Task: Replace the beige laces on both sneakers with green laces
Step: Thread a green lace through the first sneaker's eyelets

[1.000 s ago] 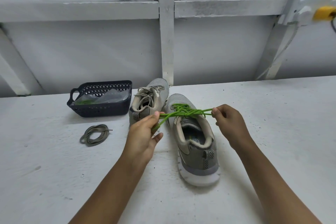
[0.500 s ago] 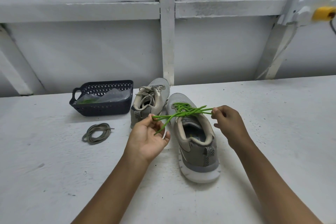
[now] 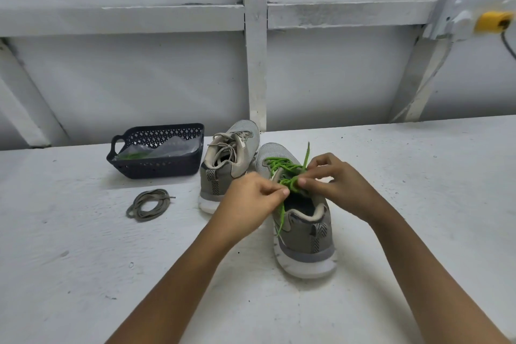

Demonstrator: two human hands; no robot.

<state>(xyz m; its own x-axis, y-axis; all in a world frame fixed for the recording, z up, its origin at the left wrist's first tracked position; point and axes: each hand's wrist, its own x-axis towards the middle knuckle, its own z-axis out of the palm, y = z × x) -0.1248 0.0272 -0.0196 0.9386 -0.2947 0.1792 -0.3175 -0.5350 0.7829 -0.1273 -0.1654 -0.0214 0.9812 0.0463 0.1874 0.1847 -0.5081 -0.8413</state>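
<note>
Green lace (image 3: 281, 166), earlier stretched wide, now gathers mid-frame; our left hand (image 3: 251, 198) and right hand (image 3: 340, 184) pinch it, likely knotting.

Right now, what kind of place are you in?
Probably a workshop or shed, though I can't be sure: a rough white-painted table, bare white wall beams, and a yellow plug on the wall.

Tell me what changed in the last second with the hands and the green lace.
Both hands moved inward: the left hand and right hand, earlier apart pulling the green lace taut sideways, now pinch it close together over the nearer sneaker. One end now sticks up, another hangs down its side. The beige-laced sneaker, coiled beige lace and basket stayed put.
</note>
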